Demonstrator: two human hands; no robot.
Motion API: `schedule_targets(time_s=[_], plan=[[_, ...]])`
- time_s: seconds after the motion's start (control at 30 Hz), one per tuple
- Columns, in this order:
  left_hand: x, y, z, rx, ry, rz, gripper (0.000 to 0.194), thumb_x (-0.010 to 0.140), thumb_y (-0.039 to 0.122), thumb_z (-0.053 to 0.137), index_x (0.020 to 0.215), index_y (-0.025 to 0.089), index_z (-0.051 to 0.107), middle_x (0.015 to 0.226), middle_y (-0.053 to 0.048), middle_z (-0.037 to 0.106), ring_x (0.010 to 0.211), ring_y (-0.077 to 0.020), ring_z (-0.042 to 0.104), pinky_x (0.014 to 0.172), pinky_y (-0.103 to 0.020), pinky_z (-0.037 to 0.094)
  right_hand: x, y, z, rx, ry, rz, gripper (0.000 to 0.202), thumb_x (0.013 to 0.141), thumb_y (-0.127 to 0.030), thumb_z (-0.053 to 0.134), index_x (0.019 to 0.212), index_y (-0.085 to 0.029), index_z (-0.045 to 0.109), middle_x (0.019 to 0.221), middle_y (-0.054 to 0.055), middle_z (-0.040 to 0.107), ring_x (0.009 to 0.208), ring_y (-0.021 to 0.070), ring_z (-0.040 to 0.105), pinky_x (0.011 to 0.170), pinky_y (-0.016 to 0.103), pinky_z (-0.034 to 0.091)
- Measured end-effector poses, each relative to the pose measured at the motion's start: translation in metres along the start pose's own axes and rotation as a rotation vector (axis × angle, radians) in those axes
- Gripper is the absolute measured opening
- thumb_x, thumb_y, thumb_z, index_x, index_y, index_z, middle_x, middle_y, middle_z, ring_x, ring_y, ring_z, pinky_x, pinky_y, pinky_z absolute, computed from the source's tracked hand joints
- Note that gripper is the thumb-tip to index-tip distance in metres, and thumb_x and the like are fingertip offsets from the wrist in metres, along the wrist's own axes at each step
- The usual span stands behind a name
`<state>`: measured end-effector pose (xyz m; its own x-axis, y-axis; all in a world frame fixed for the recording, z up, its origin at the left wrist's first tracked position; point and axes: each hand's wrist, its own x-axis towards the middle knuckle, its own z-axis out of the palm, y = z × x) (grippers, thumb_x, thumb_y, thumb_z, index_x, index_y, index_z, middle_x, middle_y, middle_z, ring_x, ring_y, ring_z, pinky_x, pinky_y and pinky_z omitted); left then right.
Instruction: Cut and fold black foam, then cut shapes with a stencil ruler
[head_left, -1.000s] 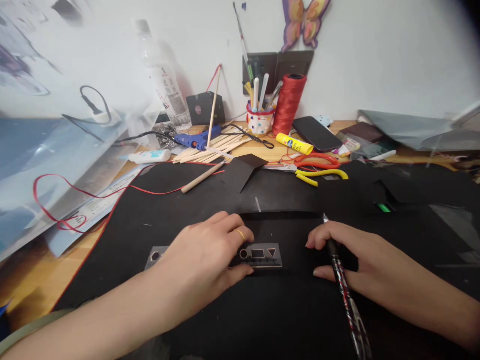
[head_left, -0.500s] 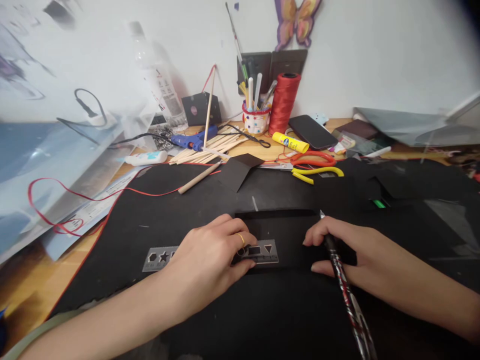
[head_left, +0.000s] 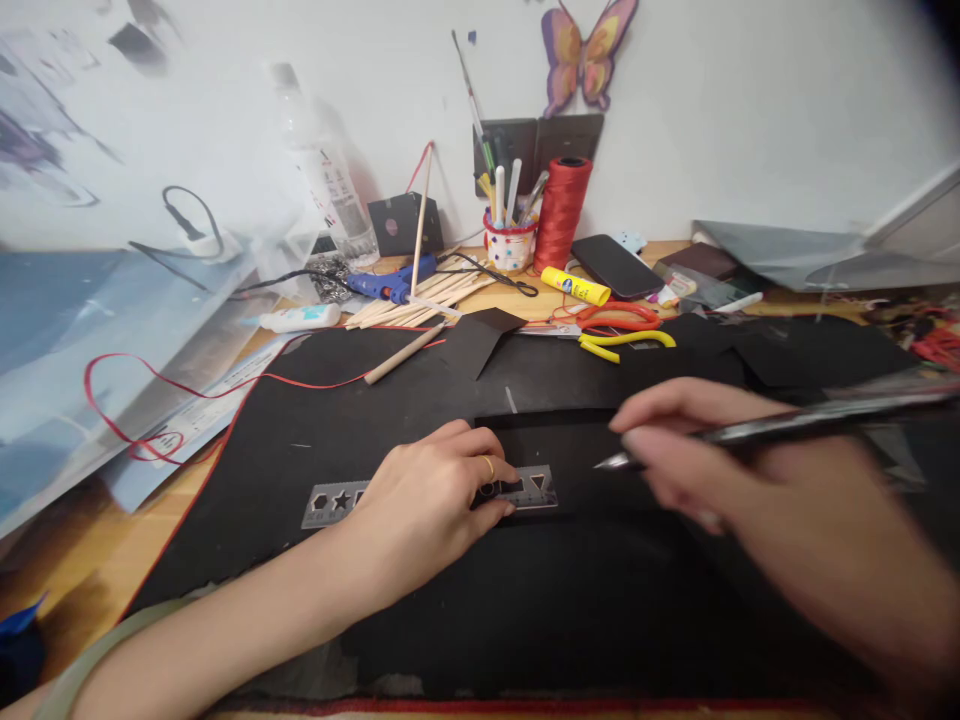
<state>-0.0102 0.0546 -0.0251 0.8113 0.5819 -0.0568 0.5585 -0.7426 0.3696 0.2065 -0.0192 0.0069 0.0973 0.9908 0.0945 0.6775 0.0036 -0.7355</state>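
Note:
A clear stencil ruler (head_left: 541,487) with cut-out shapes lies on black card (head_left: 551,430) on the black mat. Its middle is hidden under my left hand (head_left: 442,480), whose fingertips and thumb press on it near the right end. To the right, my right hand (head_left: 697,450) is raised and partly blurred, its fingers closed round a dark patterned pen (head_left: 795,420). The pen's metal tip points left, a short way right of the ruler, and its shaft extends to the right.
Behind lie a dark folded card (head_left: 484,335), scissors (head_left: 619,318) with orange handles, yellow handles (head_left: 637,342), a glue stick (head_left: 574,286), a phone (head_left: 616,267), a blue glue gun (head_left: 390,280) and wooden sticks (head_left: 420,300). Red ribbon (head_left: 187,390) curls at left.
My right hand has lifted off the black card, and the pen has swung from pointing up and away to pointing left. My left hand stays on the ruler. The view has shifted slightly.

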Motion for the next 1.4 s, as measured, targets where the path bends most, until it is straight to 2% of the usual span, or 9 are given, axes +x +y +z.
schedule_targets(time_s=[0.03, 0.1, 0.23, 0.37, 0.63, 0.83, 1.17, 1.4], plan=[[0.000, 0.000, 0.000, 0.003, -0.003, 0.010, 0.018, 0.084, 0.027, 0.052, 0.098, 0.024, 0.063, 0.097, -0.001, 0.060, 0.087, -0.0185, 0.055, 0.070, -0.029, 0.047, 0.005, -0.008, 0.013, 0.049, -0.036, 0.006, 0.004, 0.076, -0.023, 0.051, 0.072, -0.023, 0.054, 0.056, -0.004, 0.053, 0.048, 0.0108, 0.048, 0.040, 0.021, 0.035], [0.000, 0.000, 0.000, -0.002, -0.002, 0.029, 0.019, 0.085, 0.027, 0.051, 0.099, 0.023, 0.063, 0.096, -0.002, 0.060, 0.087, -0.0183, 0.055, 0.072, -0.029, 0.047, 0.011, -0.013, 0.035, 0.081, -0.096, 0.041, 0.010, 0.073, -0.020, 0.054, 0.066, -0.022, 0.047, 0.056, -0.006, 0.048, 0.050, 0.0092, 0.046, 0.044, 0.020, 0.036], [0.001, -0.001, 0.001, -0.066, 0.005, 0.050, 0.019, 0.085, 0.023, 0.050, 0.099, 0.019, 0.063, 0.094, -0.002, 0.059, 0.085, -0.0163, 0.057, 0.075, -0.027, 0.047, 0.012, 0.003, 0.052, 0.108, -0.137, 0.060, 0.017, 0.077, -0.022, 0.051, 0.065, -0.021, 0.040, 0.055, -0.007, 0.040, 0.051, 0.0088, 0.041, 0.046, 0.021, 0.032], [0.000, -0.002, 0.001, -0.084, 0.005, 0.077, 0.017, 0.084, 0.022, 0.052, 0.096, 0.019, 0.064, 0.091, -0.001, 0.058, 0.081, -0.0150, 0.058, 0.071, -0.025, 0.046, 0.012, 0.012, 0.053, 0.072, -0.139, 0.032, 0.019, 0.080, -0.026, 0.050, 0.064, -0.020, 0.041, 0.056, -0.007, 0.038, 0.051, 0.0081, 0.037, 0.047, 0.021, 0.029], [-0.001, -0.004, 0.001, -0.067, 0.002, 0.097, 0.014, 0.084, 0.022, 0.053, 0.090, 0.019, 0.066, 0.087, -0.001, 0.057, 0.076, -0.0140, 0.057, 0.065, -0.023, 0.045, 0.014, 0.010, 0.055, -0.024, -0.176, 0.039, 0.016, 0.079, -0.027, 0.052, 0.066, -0.020, 0.046, 0.058, -0.006, 0.046, 0.052, 0.0089, 0.041, 0.048, 0.021, 0.030], [0.000, -0.005, 0.001, -0.077, 0.014, 0.114, 0.015, 0.084, 0.020, 0.053, 0.092, 0.020, 0.066, 0.085, -0.001, 0.057, 0.075, -0.0135, 0.056, 0.064, -0.023, 0.044, 0.014, 0.009, 0.054, -0.067, -0.177, 0.017, 0.017, 0.078, -0.028, 0.052, 0.064, -0.020, 0.046, 0.056, -0.005, 0.048, 0.051, 0.0089, 0.042, 0.047, 0.021, 0.030], [-0.002, -0.006, 0.002, -0.027, 0.013, 0.131, 0.021, 0.087, 0.023, 0.047, 0.095, 0.026, 0.067, 0.086, -0.001, 0.056, 0.070, -0.0118, 0.055, 0.058, -0.023, 0.041, 0.014, 0.009, 0.055, -0.098, -0.162, -0.010, 0.017, 0.078, -0.025, 0.052, 0.063, -0.021, 0.045, 0.055, -0.005, 0.048, 0.049, 0.0082, 0.041, 0.045, 0.020, 0.029], [-0.003, -0.007, 0.002, -0.068, 0.009, 0.137, 0.022, 0.087, 0.022, 0.048, 0.100, 0.026, 0.065, 0.086, -0.001, 0.055, 0.074, -0.0123, 0.055, 0.063, -0.023, 0.043, 0.015, 0.009, 0.054, -0.099, -0.189, -0.019, 0.018, 0.079, -0.025, 0.051, 0.063, -0.020, 0.044, 0.058, -0.005, 0.048, 0.052, 0.0081, 0.042, 0.047, 0.020, 0.031]])
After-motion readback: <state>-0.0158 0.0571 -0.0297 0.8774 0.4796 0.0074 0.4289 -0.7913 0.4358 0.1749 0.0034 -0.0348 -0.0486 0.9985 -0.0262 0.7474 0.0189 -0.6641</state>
